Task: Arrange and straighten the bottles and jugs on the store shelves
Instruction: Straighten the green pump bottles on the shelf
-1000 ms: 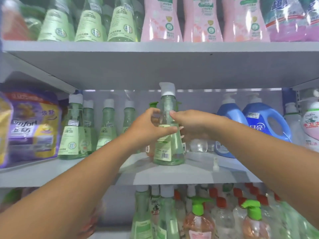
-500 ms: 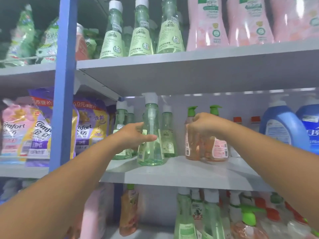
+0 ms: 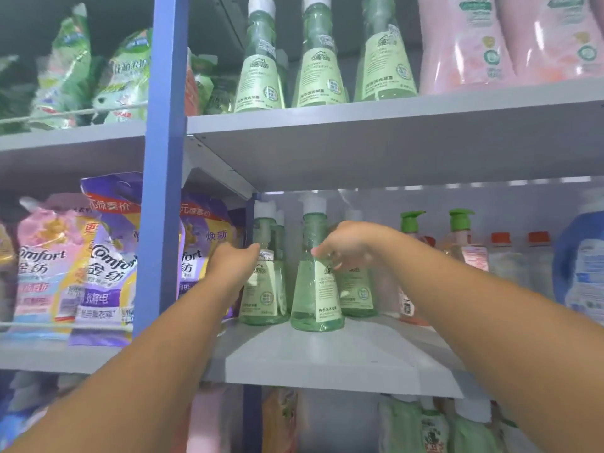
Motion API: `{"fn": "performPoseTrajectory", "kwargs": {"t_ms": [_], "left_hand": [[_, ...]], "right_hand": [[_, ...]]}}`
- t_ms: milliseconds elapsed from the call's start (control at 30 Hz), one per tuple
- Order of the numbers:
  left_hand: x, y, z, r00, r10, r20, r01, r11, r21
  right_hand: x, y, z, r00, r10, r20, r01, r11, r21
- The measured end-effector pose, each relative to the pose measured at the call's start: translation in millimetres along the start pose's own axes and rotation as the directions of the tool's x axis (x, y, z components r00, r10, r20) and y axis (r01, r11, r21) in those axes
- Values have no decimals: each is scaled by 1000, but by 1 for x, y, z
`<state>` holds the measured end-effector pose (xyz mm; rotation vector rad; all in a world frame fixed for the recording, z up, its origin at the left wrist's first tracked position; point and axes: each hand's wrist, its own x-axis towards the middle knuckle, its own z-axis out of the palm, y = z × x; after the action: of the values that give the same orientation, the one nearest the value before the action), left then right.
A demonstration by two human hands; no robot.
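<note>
Three green bottles with white caps stand at the left end of the middle shelf [image 3: 327, 364]. My left hand [image 3: 233, 259] is closed against the shoulder of the left green bottle [image 3: 263, 295], thumb on its price sticker. My right hand [image 3: 348, 245] grips the neck of the front green bottle [image 3: 315, 292], thumb in front. A third green bottle [image 3: 358, 289] stands behind, partly hidden by my right hand. Both held bottles are upright on the shelf.
A blue upright post [image 3: 160, 178] stands left of the bottles, with Comfort pouches [image 3: 108, 269] beyond it. Orange pump bottles [image 3: 461, 243] and a blue jug [image 3: 585, 269] stand to the right. More green bottles [image 3: 318, 60] and pink bottles [image 3: 467, 44] fill the upper shelf.
My left hand moved from the front green bottle to the left one. My right hand left the orange pump bottle and took the front green bottle's neck. The view swung left.
</note>
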<state>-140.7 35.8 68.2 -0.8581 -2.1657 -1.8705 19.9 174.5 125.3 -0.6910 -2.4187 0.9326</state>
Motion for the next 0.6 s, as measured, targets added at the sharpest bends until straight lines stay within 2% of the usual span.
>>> {"fn": "performPoseTrajectory", "kwargs": {"t_ms": [67,100,167,233,300,367,467,533,600], "left_hand": [[1,-8,7,994,-69,89,75,995,-59],[1,-11,9,991,-77,109,85,994,-76],[4,-15,12,992,-40,123,44,998,-33],[7,-18,14,994,-16,108,16,1000,4],[4,-18,13,990,-36,136,34,999,13],[1,-20,14,980,-43,193,40,999,19],[-1,-23,14,971,-40,237,38,999,13],[-1,-26,14,974,-21,227,20,1000,7],[-1,-27,15,976,-4,218,5,1000,-4]], "right_hand": [[9,1,4,1000,-8,28,6,997,82],[15,5,9,1000,-15,-7,16,997,78],[27,16,23,987,-35,-160,27,998,-53],[35,24,37,943,-90,-320,36,985,-169],[39,29,42,921,-113,-374,47,982,-181],[37,31,41,942,-88,-324,46,990,-133],[34,37,39,984,-56,-167,60,998,17],[34,41,41,982,-84,-167,94,994,52],[33,41,45,968,-103,-230,117,992,47]]}}
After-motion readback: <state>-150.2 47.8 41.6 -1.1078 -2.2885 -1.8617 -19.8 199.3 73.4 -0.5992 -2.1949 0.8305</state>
